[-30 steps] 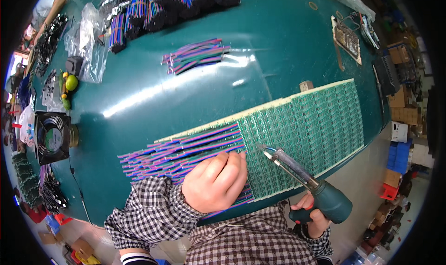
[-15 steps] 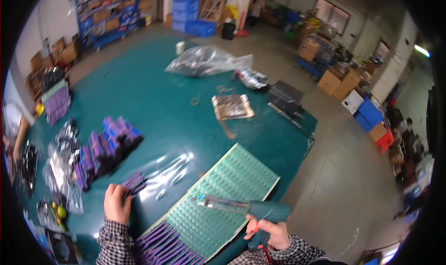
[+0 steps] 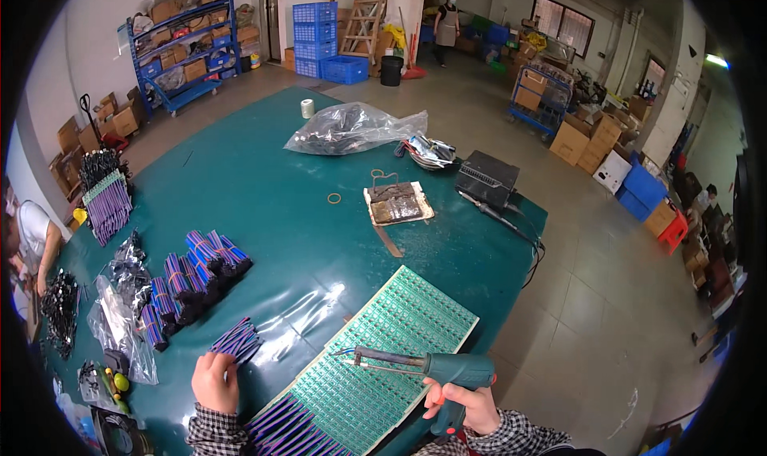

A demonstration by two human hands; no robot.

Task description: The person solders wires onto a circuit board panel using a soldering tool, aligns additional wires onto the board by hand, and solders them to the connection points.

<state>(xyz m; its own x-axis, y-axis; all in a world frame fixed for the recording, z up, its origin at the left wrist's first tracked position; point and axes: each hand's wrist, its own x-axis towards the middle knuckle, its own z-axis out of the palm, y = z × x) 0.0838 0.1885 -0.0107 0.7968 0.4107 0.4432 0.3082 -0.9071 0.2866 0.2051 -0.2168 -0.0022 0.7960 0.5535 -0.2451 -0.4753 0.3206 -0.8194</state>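
Note:
My right hand [image 3: 470, 404] is wrapped round the pistol grip of a green soldering gun [image 3: 459, 370]. Its long metal barrel points left, the tip hovering over a green circuit board panel [image 3: 399, 328] made up of many small repeated boards. Purple and blue wires [image 3: 292, 428] lie in a row across the panel's near left end. To the left, my left hand [image 3: 216, 382] has its fingers closed at the near end of a small loose bunch of purple-blue wires [image 3: 237, 340] on the table; the fingertips are partly hidden.
Rubber-banded wire bundles [image 3: 192, 276] and plastic bags [image 3: 120, 320] lie at left. Farther back are a solder-stained pad [image 3: 398, 204], a black soldering station [image 3: 487, 180] with its iron, and a large clear bag [image 3: 351, 128]. A co-worker's arm [image 3: 49, 256] shows at far left.
The view has shifted slightly and sharpened. My left hand appears a little farther right and lower, still at the loose wires. My right hand keeps the soldering gun over the panel.

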